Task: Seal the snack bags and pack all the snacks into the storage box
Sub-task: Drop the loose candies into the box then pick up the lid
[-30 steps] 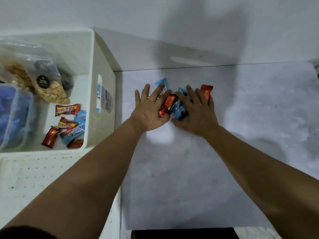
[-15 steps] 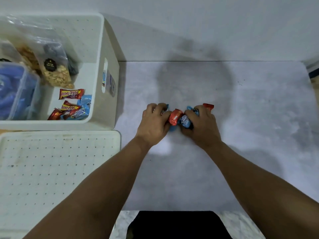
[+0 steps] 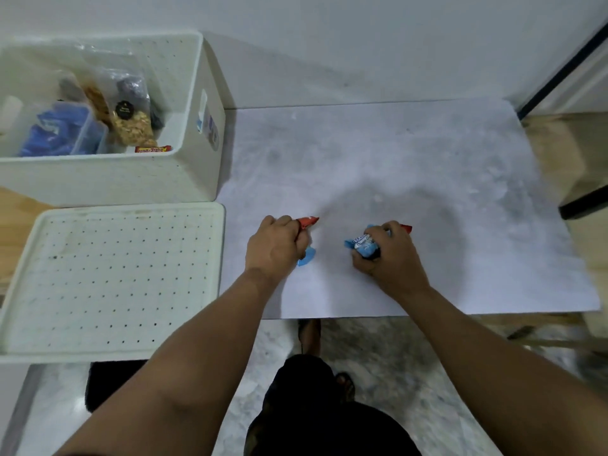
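Over the grey table [image 3: 427,159], the two hands, pressed together on one heap of snacks half a second ago, have drawn apart, each with its share. The left hand [image 3: 274,248] is curled round a red wrapper [image 3: 307,221] and a blue wrapper [image 3: 306,256]. The right hand [image 3: 391,255] grips a blue snack pack [image 3: 363,246] with a red packet [image 3: 406,228] poking out behind. The white storage box [image 3: 184,172], far left, holds bagged nuts [image 3: 133,125]; its lid [image 3: 112,274] lies just beside it.
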